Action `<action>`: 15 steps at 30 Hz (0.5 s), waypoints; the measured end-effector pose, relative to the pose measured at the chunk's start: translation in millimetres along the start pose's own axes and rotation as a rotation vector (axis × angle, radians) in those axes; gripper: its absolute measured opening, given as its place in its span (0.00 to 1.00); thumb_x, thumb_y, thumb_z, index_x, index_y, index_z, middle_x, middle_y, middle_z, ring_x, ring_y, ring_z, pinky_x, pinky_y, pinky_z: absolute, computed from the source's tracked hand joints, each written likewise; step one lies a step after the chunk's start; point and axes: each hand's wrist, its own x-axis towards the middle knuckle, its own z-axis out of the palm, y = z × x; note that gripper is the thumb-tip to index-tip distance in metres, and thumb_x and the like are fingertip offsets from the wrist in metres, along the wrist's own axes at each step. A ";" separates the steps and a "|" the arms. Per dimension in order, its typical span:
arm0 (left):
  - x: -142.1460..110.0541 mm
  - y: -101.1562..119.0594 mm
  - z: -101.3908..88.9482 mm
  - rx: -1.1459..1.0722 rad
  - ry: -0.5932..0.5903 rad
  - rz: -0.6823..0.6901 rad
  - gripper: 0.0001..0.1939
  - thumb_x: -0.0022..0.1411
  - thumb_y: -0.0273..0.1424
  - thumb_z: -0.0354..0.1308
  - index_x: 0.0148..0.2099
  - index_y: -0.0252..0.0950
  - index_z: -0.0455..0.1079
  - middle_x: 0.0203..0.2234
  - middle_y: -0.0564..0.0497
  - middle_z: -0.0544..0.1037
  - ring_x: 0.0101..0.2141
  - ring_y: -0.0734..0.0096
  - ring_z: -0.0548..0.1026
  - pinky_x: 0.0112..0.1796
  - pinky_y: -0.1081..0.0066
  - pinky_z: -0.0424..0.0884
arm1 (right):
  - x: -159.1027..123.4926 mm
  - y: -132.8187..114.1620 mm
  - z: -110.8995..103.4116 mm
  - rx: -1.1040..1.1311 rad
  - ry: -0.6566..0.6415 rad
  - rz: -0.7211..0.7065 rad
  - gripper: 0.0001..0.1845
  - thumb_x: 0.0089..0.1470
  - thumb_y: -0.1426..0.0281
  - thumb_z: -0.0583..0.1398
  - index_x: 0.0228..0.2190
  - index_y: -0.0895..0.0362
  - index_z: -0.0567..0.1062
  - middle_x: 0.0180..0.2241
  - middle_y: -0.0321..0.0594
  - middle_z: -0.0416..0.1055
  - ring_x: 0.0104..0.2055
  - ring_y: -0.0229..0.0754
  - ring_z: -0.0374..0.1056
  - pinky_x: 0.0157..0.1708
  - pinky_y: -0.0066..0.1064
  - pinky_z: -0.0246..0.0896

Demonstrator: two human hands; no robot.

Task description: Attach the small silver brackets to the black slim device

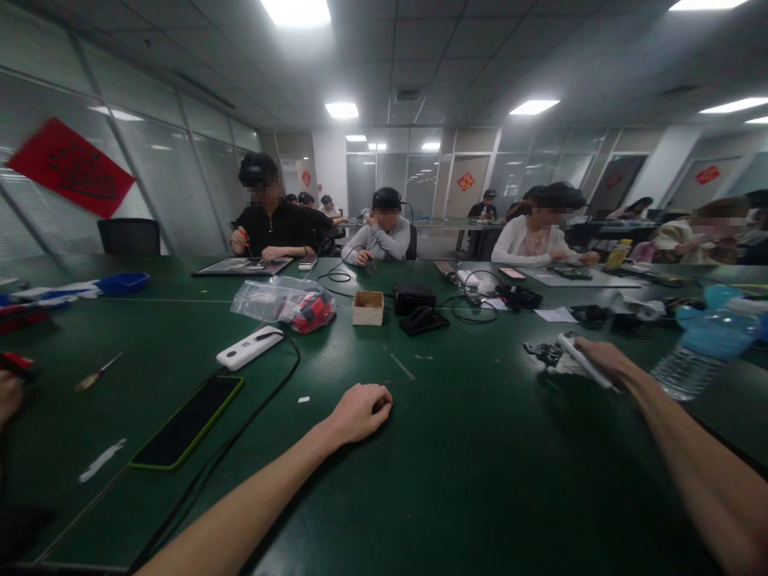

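My left hand (360, 412) rests palm down on the green table with its fingers curled in. Nothing shows in it. At the right, my right hand (602, 360) grips a white flat, slab-like object (585, 362) that is held tilted over the table. Its exact kind is unclear. Just left of that slab is a dark, jagged mechanical piece (545, 354); whether the two are joined I cannot tell. A large clear plastic bottle (690, 364) lies beside my right forearm.
On the green table (456, 464) are a phone (189, 424), a white power strip (249, 348) with a black cable, a screwdriver (99, 374), a bagged red item (309, 310), a small wooden box (367, 309) and a black case (415, 299). Several people sit opposite; another person's hand (9, 394) shows left.
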 end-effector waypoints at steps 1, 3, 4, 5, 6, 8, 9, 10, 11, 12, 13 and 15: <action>0.0 -0.3 0.2 0.000 0.001 -0.001 0.07 0.60 0.29 0.51 0.37 0.38 0.70 0.28 0.54 0.75 0.29 0.72 0.72 0.32 0.74 0.63 | 0.1 -0.3 -1.0 0.029 -0.032 0.013 0.25 0.57 0.64 0.45 0.22 0.63 0.74 0.27 0.53 0.71 0.24 0.42 0.64 0.25 0.29 0.54; 0.0 -0.9 0.9 0.001 0.000 0.000 0.07 0.60 0.29 0.51 0.38 0.38 0.70 0.28 0.54 0.75 0.29 0.72 0.72 0.31 0.74 0.63 | 0.4 -0.9 -2.9 0.096 -0.103 0.054 0.26 0.57 0.62 0.43 0.25 0.64 0.73 0.31 0.56 0.71 0.26 0.44 0.65 0.26 0.29 0.54; 0.1 -1.3 1.2 0.003 -0.001 0.002 0.07 0.60 0.29 0.51 0.38 0.38 0.70 0.28 0.54 0.75 0.29 0.72 0.72 0.31 0.74 0.63 | 0.7 -1.1 -3.8 0.116 -0.116 0.070 0.27 0.57 0.62 0.43 0.25 0.65 0.73 0.32 0.58 0.71 0.27 0.44 0.65 0.26 0.30 0.54; 0.2 -1.5 1.6 0.005 0.000 0.004 0.07 0.60 0.29 0.51 0.38 0.38 0.70 0.28 0.54 0.75 0.29 0.72 0.72 0.32 0.74 0.63 | 1.1 -1.3 -4.6 0.130 -0.125 0.084 0.27 0.57 0.61 0.43 0.25 0.65 0.73 0.33 0.59 0.70 0.28 0.45 0.65 0.27 0.30 0.55; 0.3 -1.7 1.9 0.006 0.001 0.004 0.07 0.60 0.29 0.51 0.38 0.38 0.70 0.29 0.54 0.75 0.29 0.72 0.72 0.32 0.74 0.63 | 1.6 -1.3 -5.2 0.142 -0.130 0.094 0.27 0.57 0.61 0.43 0.25 0.65 0.72 0.34 0.60 0.70 0.29 0.46 0.65 0.27 0.30 0.55; 0.4 -1.8 2.2 0.006 0.000 0.002 0.07 0.60 0.29 0.51 0.38 0.38 0.70 0.29 0.54 0.76 0.29 0.71 0.73 0.32 0.74 0.64 | 2.5 -1.1 -6.0 0.159 -0.138 0.106 0.26 0.56 0.61 0.44 0.24 0.65 0.72 0.34 0.60 0.70 0.29 0.46 0.65 0.28 0.31 0.55; 0.5 -1.7 2.2 0.004 -0.001 0.000 0.07 0.60 0.29 0.51 0.38 0.38 0.70 0.29 0.54 0.76 0.29 0.71 0.73 0.32 0.74 0.64 | 2.8 -0.8 -6.3 0.166 -0.141 0.108 0.25 0.56 0.61 0.44 0.24 0.64 0.71 0.34 0.59 0.70 0.29 0.46 0.65 0.28 0.31 0.55; 0.5 -1.5 2.1 0.002 -0.004 -0.002 0.07 0.60 0.29 0.51 0.38 0.38 0.70 0.29 0.54 0.76 0.29 0.71 0.73 0.32 0.74 0.64 | 3.0 -0.6 -6.6 0.171 -0.144 0.112 0.24 0.56 0.62 0.44 0.23 0.64 0.71 0.34 0.59 0.70 0.29 0.47 0.65 0.28 0.31 0.55; 0.5 -1.3 1.9 0.002 -0.006 -0.004 0.07 0.59 0.28 0.51 0.38 0.38 0.70 0.29 0.54 0.76 0.29 0.71 0.73 0.32 0.74 0.64 | 2.9 -0.3 -6.7 0.176 -0.148 0.114 0.24 0.56 0.62 0.45 0.23 0.63 0.71 0.33 0.59 0.70 0.29 0.47 0.65 0.28 0.31 0.55; 0.4 -1.1 1.7 0.003 -0.007 -0.006 0.07 0.59 0.28 0.51 0.38 0.38 0.70 0.28 0.54 0.76 0.29 0.71 0.73 0.32 0.74 0.64 | 2.6 -0.1 -6.8 0.179 -0.151 0.115 0.23 0.56 0.63 0.45 0.22 0.63 0.71 0.33 0.58 0.70 0.29 0.47 0.65 0.28 0.31 0.55; 0.4 -0.9 1.4 0.004 -0.006 -0.007 0.07 0.59 0.29 0.51 0.38 0.38 0.70 0.28 0.54 0.76 0.29 0.71 0.73 0.32 0.74 0.64 | 2.0 0.0 -6.7 0.182 -0.154 0.112 0.23 0.55 0.63 0.45 0.22 0.63 0.71 0.32 0.58 0.70 0.28 0.47 0.65 0.28 0.31 0.55; 0.2 -0.6 0.8 0.006 -0.003 -0.007 0.07 0.60 0.29 0.51 0.38 0.38 0.70 0.29 0.54 0.76 0.30 0.71 0.73 0.33 0.74 0.64 | 0.2 -0.2 -6.3 0.187 -0.156 0.095 0.22 0.55 0.64 0.45 0.21 0.62 0.71 0.31 0.56 0.71 0.27 0.46 0.65 0.28 0.32 0.55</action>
